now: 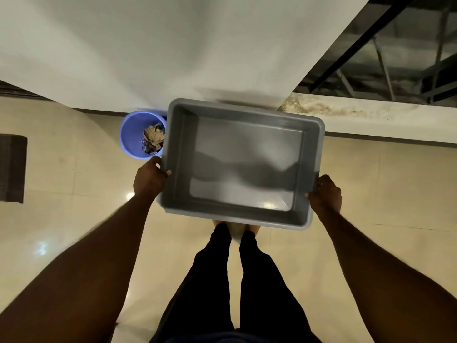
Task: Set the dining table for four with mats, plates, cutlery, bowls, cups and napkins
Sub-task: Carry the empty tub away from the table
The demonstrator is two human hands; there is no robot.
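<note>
Two bare hands hold a grey plastic tub (243,167) out in front of the person, seen from above by the head camera. The tub is rectangular and deep, with a rolled rim, and nothing lies inside it; its floor shows only soft shadows and a small glint of light near the 6 o'clock edge. It sits near the centre of the view, tilted slightly so its right corner points toward 2 o'clock.

The left hand (149,179), at 9 o'clock of the tub, has a closed grip on the left rim: the thumb hooks over the top edge and the fingers curl beneath. The right hand (326,194), at 3 o'clock of the tub, has the same closed grip on the right rim, thumb on top, fingers wrapped under. Both forearms run down to the lower corners of the view.

Below the tub, at 6 o'clock, are the person's legs in dark trousers (237,280), standing on a glossy cream tiled floor (81,174).

At 10 o'clock of the tub, partly hidden by its corner, stands a blue plastic bin (134,137) holding crumpled paper waste (154,138). Behind it rises a white wall (173,45). At 2 o'clock is a dark glass window (395,53) above a stained ledge (358,112). A dark object (12,168) sits at the far 9 o'clock edge; what it is cannot be told.
</note>
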